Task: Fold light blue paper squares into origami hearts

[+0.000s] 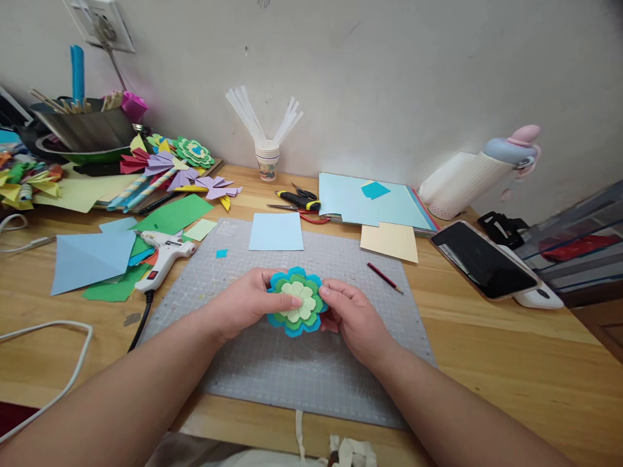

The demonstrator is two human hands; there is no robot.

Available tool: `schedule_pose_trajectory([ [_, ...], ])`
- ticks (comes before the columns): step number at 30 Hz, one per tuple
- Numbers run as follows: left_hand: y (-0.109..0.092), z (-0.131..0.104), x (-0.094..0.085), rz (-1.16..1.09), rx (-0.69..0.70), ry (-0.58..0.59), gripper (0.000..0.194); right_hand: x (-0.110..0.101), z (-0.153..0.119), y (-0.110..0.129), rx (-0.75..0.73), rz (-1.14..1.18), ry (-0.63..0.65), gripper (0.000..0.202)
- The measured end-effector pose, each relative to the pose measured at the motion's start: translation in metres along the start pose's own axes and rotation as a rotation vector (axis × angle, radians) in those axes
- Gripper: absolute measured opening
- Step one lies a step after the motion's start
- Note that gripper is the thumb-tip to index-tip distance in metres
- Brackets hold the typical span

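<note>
A layered paper flower (305, 314) is held up between both hands over the grey cutting mat (311, 376). Its outer petals are blue, the middle layer green, the top layer pale green. My left hand (253, 299) grips its left side, thumb pressed on the pale centre and the other fingers hidden behind. My right hand (353, 318) pinches the right edge between thumb and fingers. A light blue paper square (276, 231) lies beyond the flower on the mat, and a small blue paper scrap (222, 253) is to the left. Right of the hands rests a dark red pencil (385, 278).
A white glue gun (163, 256) lies left among coloured paper sheets. Behind the mat are a yellow-black cutter (298, 200), scissors (305, 191) and a paper cup stack (267, 161) with white sticks. A phone (481, 259) and a bottle (491, 172) are at right.
</note>
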State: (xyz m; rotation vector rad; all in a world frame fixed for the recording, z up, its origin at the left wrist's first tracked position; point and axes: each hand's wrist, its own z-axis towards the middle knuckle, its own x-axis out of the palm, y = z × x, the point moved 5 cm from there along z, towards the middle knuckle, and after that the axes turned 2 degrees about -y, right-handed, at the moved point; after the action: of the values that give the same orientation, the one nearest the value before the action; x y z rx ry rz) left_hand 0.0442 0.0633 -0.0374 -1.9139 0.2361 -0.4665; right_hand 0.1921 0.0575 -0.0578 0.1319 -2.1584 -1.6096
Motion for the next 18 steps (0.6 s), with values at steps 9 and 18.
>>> schedule_pose_trajectory([
  [9, -0.0014, -0.0011, -0.0014, 0.02, 0.005, -0.009, 0.023, -0.0017, 0.0008, 0.0011, -0.06, -0.028, 0.011, 0.04],
  [18, 0.0032, 0.0059, -0.0042, 0.128, 0.078, -0.099, 0.026, 0.0028, 0.0007, 0.0089, -0.096, -0.05, -0.065, 0.029],
])
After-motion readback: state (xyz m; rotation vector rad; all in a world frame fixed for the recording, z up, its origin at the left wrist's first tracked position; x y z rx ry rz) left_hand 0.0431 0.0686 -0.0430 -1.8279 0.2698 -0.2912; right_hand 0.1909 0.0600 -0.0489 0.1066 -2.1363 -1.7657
